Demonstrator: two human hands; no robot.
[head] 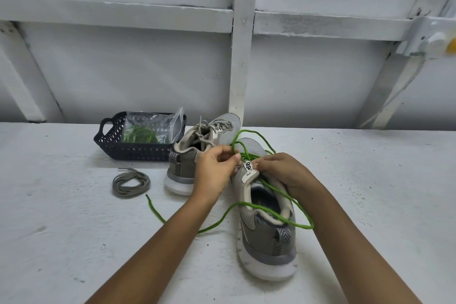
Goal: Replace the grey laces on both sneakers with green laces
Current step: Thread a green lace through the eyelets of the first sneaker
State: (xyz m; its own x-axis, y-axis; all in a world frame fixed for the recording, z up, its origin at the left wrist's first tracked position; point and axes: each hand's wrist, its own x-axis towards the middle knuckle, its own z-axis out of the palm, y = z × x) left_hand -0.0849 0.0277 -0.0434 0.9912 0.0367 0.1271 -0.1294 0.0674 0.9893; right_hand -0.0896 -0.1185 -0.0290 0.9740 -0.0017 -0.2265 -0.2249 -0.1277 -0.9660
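On the white tabletop (74, 229), the near sneaker (266, 237) stands right of centre with its heel toward the front edge and its toe toward the wall. A green lace (249, 204) is partly threaded through its upper eyelets. Loose loops rise over the toe, cross the shoe's opening and hang past its right side, and one tail trails leftward across the tabletop. The left hand (214, 170) pinches the green lace between thumb and fingertips just above the tongue label (248, 166). The right hand (283, 173) has its fingers curled on the lace strands at the tongue's right side. The far sneaker (187, 163) stands just left of and behind the near one, touching it, and its grey laces (217, 126) are in place. A removed grey lace (130, 184) lies coiled on the tabletop left of the far sneaker. Toward the back edge, left of centre, sits a dark perforated basket (138, 149) just beside the far sneaker's collar. It holds a clear plastic bag (148, 126), open at its right end, with more green laces in the bag (138, 134).
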